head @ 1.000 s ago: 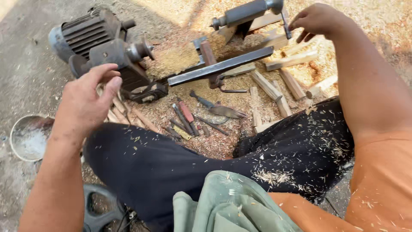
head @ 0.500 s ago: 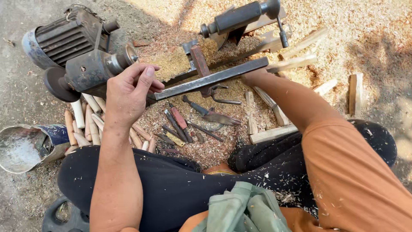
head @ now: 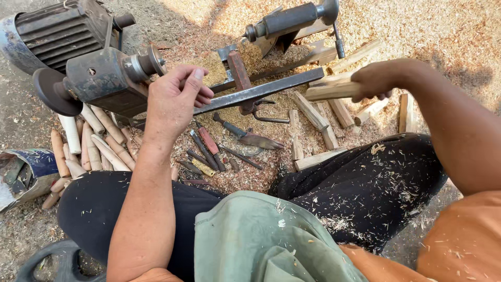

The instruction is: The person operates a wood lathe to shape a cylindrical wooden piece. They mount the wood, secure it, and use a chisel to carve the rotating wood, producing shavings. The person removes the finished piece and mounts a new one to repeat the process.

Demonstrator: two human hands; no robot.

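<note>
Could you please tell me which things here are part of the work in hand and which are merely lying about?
In hand:
right hand gripping a squared pale wooden stick
left hand by the grey metal lathe spindle

Lying about:
rounded wooden pegs
chisels on the shavings
rough wood blocks

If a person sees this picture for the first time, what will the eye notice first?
Probably the two bare arms over the sawdust: the left hand rests by the lathe spindle at upper left, and the right hand grips a wood stick at right. Next come the grey motor in the top left corner and the chisels lying in the shavings between the knees.
</note>
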